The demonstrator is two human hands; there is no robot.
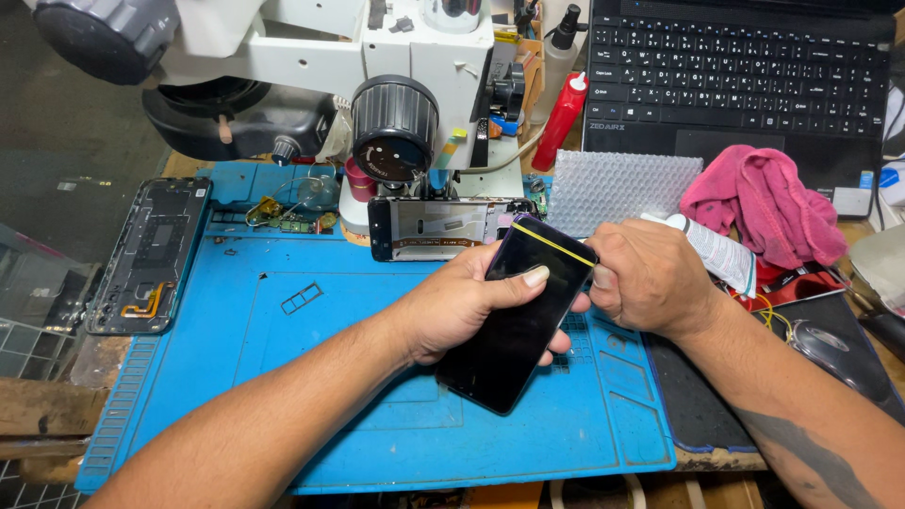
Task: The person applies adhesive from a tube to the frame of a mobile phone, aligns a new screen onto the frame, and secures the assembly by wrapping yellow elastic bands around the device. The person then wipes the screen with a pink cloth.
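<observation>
My left hand [462, 302] grips a black smartphone [514, 325] with a dark glass face, thumb pressed on its upper part, above a blue repair mat [283, 377]. A thin yellow band [551, 242] crosses the phone's top corner. My right hand [650, 278] is a closed fist at the phone's upper right edge and holds a white glue tube [721, 253] that sticks out to the right. An opened phone frame [434, 227] lies just beyond under a microscope [396, 123].
A phone back housing [151, 254] lies at the mat's left edge. Behind are a bubble-wrap sheet [617, 188], a pink cloth [764, 203], a red squeeze bottle [564, 118], a black laptop [745, 75] and a mouse [830, 349] at right.
</observation>
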